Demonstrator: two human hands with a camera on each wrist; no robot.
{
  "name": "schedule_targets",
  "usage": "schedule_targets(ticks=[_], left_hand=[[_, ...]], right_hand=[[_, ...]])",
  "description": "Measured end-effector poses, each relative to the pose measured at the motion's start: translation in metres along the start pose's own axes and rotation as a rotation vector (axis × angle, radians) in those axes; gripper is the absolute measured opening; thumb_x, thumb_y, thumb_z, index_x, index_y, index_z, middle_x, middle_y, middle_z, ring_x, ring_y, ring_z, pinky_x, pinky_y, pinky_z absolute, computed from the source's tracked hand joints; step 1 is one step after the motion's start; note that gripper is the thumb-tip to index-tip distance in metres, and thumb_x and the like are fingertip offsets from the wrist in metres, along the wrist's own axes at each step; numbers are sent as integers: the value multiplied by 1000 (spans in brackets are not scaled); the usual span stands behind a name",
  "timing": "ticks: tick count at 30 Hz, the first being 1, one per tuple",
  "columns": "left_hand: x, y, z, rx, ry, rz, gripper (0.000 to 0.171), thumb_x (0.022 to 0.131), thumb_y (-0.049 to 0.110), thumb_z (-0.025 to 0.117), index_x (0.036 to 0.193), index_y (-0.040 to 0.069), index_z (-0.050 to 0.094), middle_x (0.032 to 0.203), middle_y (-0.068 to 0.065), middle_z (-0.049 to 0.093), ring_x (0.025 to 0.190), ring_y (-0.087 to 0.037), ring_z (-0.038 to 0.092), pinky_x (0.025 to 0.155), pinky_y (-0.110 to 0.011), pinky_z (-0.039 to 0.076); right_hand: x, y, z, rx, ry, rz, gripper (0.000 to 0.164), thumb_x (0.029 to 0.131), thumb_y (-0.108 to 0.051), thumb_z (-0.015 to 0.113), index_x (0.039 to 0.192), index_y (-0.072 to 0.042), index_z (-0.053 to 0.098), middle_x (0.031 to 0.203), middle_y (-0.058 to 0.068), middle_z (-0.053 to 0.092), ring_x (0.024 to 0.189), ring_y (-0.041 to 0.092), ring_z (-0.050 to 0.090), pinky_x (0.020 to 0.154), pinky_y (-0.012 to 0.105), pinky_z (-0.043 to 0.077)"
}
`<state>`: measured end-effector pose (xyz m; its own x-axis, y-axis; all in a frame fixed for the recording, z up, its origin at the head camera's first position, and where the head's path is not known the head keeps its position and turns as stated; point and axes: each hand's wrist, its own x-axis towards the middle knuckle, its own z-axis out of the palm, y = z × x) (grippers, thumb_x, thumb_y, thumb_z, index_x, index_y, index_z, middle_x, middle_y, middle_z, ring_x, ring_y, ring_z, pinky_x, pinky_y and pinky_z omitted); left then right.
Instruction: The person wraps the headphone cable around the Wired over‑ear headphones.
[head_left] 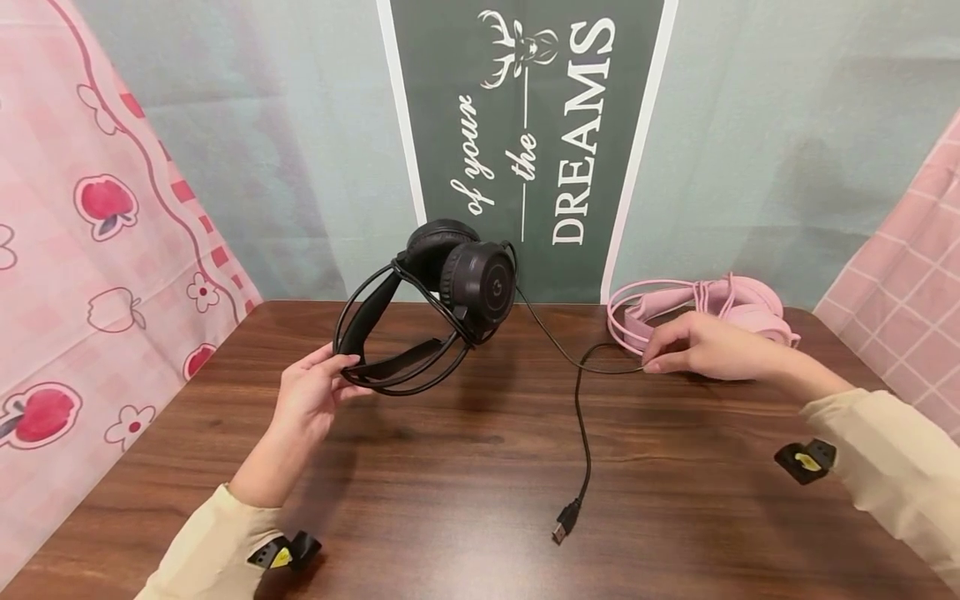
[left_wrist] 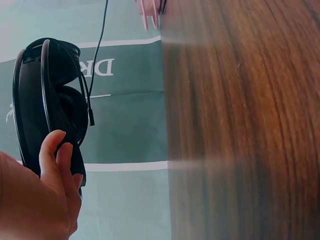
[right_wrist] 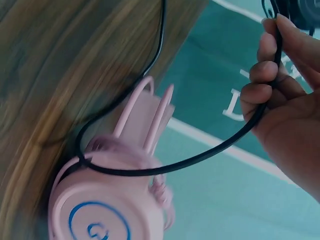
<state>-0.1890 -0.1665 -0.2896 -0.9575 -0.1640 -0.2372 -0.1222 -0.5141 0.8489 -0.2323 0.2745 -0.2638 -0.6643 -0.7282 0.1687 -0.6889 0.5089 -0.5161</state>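
Note:
Black over-ear headphones (head_left: 480, 283) are held up off the table by my left hand (head_left: 311, 396), whose thumb and fingers grip the headband. In the left wrist view the thumb lies across the headband (left_wrist: 32, 110), with the ear cups beyond it. My right hand (head_left: 705, 346) pinches the black cable (head_left: 551, 333) of these headphones between thumb and fingertips. From there the cable loops back and runs down to a USB plug (head_left: 566, 521) near the table's front middle. Pink headphones (right_wrist: 107, 205) lie on the table behind the right hand, partly hidden by it in the head view.
The dark wood table (head_left: 450, 500) ends at a grey-green backdrop (head_left: 300, 167) with white lettering. A pink patterned cloth (head_left: 97, 250) hangs at the left, and a pink checked one (head_left: 900, 292) at the right.

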Motion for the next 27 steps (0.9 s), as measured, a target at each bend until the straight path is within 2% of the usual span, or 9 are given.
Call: schedule_targets(ticks=[7,13,20,27], left_hand=[[-2,-1,5,9,-16,-1,27,83,-15,50,82,8,64,73,-6,63,57,-18,62,51,-33,56],[-2,-5,10,13,-17,10,28,83,-15,48,81,8,63,70,-6,62,54,-17,62,50,-32,56],[-2,-11,13,57,-16,40,27,83,-15,48,83,8,61,68,-4,61,51,-15,61,48,-31,55],[-3,-16,17,116,-19,91,25,82,-15,50,101,-1,55,72,-4,61,52,-14,61,49,-32,55]], right_hand=[[10,-11,13,-21,-63,19,14,79,-5,69,77,-20,67,72,-12,58,67,1,48,57,20,45],[20,-18,26,-10,-116,-104,18,79,-2,68,78,-20,69,73,-13,59,66,0,51,57,20,47],[30,-26,30,-46,-83,-115,16,79,-3,67,77,-20,68,72,-14,58,65,0,50,58,20,46],[36,-37,34,46,-68,-190,13,83,-5,65,82,-18,69,77,-11,60,71,4,55,62,21,49]])
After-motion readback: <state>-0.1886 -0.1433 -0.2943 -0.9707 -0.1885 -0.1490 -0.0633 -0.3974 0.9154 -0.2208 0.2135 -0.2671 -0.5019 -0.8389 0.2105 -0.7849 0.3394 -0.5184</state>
